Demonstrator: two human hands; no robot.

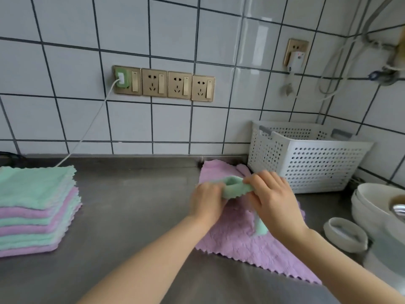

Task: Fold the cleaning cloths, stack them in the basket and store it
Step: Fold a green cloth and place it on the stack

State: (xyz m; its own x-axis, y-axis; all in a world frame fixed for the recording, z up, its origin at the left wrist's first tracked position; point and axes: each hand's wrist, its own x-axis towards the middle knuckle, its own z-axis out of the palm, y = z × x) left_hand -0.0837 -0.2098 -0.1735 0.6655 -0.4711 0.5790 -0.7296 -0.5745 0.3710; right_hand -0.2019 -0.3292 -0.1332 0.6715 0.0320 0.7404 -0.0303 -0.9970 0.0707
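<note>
Hands: the left hand [207,199] and right hand [270,199] both pinch a bunched green cloth [235,187] between them, fingers curled into the fabric, above a purple cloth [236,240].
Purple cloth: lies spread flat on the steel counter [131,216], one corner near the basket.
Green cloth: a strip of it hangs down under the right hand.
Basket: the white perforated basket [306,159] stands in the tiled corner, just behind the hands.
Stack: green and purple cloths [37,207] sit piled at the counter's left edge, well apart from the hands.
Right edge: white bowls [372,202] beside the counter.
</note>
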